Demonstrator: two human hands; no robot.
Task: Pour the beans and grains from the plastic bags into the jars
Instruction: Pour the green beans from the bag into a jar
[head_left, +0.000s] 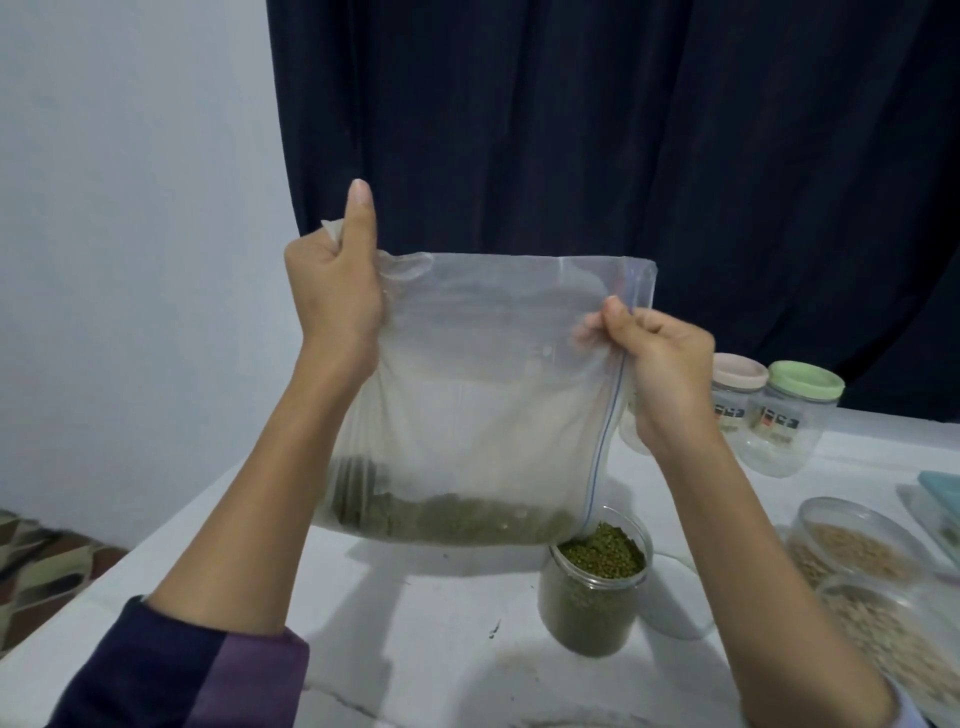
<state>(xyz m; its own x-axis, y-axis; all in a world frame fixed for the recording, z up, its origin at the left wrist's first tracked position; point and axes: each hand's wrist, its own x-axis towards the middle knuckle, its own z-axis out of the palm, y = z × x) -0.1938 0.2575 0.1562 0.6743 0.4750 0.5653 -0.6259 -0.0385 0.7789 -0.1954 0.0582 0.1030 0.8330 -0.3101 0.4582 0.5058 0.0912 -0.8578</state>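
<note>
Both hands lift a plastic bag (483, 374) of green beans (452, 519) over the jar (592, 587); left hand (332, 291) fingers grip one corner, right hand (660, 358) fingers pinch the zipper edge.

Bag (483, 374) of beans (452, 522) over jar (592, 597)

Rear of scene: a dark navy curtain (597, 130) hangs in vertical folds, covering most of the back and reaching down behind the table. To its left, a plain pale bluish-white wall (130, 234), unmarked. Lower left corner: a strip of patterned floor (36, 561) in brown, green and cream shapes. A table with a white, faintly veined top (415, 649) fills the foreground. Lighting is soft and even, with faint shadows on the table top.
</note>
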